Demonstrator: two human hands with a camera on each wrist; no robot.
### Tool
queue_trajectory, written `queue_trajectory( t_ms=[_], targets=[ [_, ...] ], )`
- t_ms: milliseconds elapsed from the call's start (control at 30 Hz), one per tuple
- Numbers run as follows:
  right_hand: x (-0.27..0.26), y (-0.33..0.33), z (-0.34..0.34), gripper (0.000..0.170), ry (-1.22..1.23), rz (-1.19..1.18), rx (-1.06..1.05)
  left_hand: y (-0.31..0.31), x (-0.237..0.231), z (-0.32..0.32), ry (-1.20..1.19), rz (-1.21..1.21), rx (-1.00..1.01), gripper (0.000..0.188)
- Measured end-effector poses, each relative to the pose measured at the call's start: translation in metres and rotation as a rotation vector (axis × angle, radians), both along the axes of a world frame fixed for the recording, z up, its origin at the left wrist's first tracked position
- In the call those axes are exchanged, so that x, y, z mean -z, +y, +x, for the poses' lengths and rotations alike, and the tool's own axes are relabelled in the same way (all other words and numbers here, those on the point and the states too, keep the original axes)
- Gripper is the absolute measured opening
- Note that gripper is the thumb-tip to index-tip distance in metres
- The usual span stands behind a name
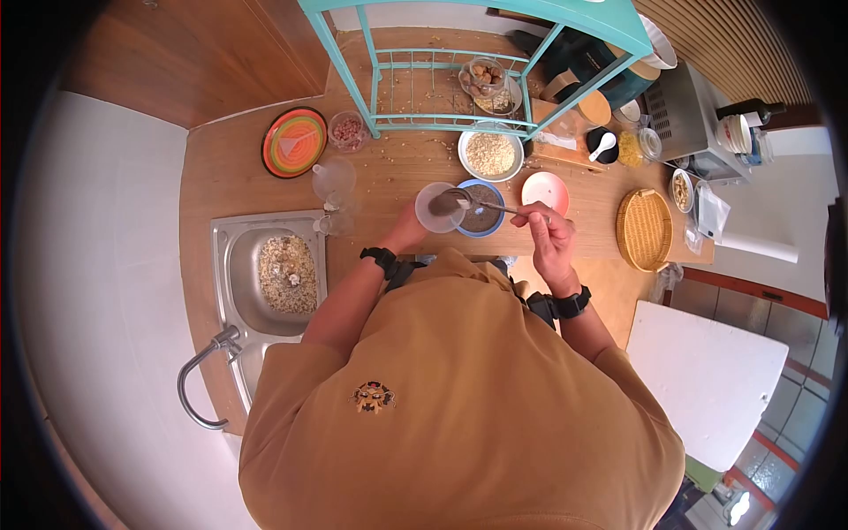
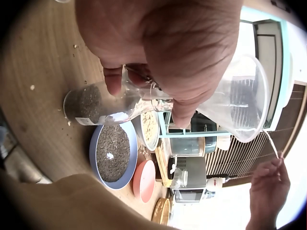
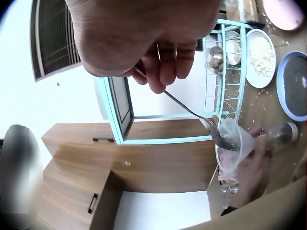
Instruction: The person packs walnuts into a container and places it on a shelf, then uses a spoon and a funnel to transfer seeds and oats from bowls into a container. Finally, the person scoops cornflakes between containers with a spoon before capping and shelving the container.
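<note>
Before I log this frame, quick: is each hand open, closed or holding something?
Left hand: holding the clear bottle near its neck.
Right hand: holding the spoon over the funnel.

1. We've a wood ctr. (image 1: 397,168) w/ bits (image 2: 32,87) scattered on it.
2. Mid-ctr., we see 3 close together: blue bowl (image 1: 481,233), white bowl (image 1: 463,157), pink bowl (image 1: 545,189).
3. L end, striped plate (image 1: 294,141); R end, wicker basket (image 1: 645,231).

- A plain white wall (image 1: 97,221) is seen at the left of the head view.
- Brown wooden cupboards (image 3: 72,158) with dark handles (image 3: 103,140) are shown in the right wrist view.
- A steel sink (image 1: 243,256) is set into the wooden tabletop (image 1: 397,177).
- A ribbed brown blind (image 1: 760,44) is seen beyond the microwave (image 1: 685,110).
</note>
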State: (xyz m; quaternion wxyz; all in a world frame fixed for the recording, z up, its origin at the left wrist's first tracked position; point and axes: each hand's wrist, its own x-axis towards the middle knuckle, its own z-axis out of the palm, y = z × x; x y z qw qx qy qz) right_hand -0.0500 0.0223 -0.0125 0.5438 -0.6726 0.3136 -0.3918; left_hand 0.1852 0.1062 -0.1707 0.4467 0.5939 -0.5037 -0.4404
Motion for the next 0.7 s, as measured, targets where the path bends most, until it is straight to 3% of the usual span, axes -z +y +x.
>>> queue_trajectory(
  t_ms=[67, 200, 300, 367, 467, 600, 700],
  targets=[
    [-0.013, 0.001, 0.002, 0.022, 0.099, -0.236, -0.105, 0.000, 0.000, 0.001, 0.008, -0.008, 0.015, 0.040],
    [-0.019, -0.002, 0.002, 0.021, 0.078, -0.430, -0.172, 0.002, 0.004, 0.000, 0.032, 0.009, -0.025, 0.038],
    [-0.001, -0.005, -0.004, 0.024, -0.059, -0.255, -0.021, 0.003, 0.007, -0.002, 0.001, -0.009, -0.056, 0.037],
    [0.030, -0.014, -0.012, 0.027, -0.267, 0.174, 0.278, 0.004, 0.007, -0.001, -0.002, -0.016, -0.061, 0.036],
    [0.070, -0.031, -0.031, 0.029, -0.297, 0.323, 0.366, 0.004, 0.009, -0.002, -0.007, -0.029, -0.064, 0.033],
    [0.136, -0.036, -0.061, 0.029, -0.019, 0.349, 0.336, 0.004, 0.013, -0.001, -0.030, -0.018, -0.050, 0.028],
    [0.158, -0.026, -0.065, 0.030, 0.007, 0.392, 0.331, 0.006, 0.009, 0.000, -0.082, -0.034, -0.037, 0.027]
  ],
)
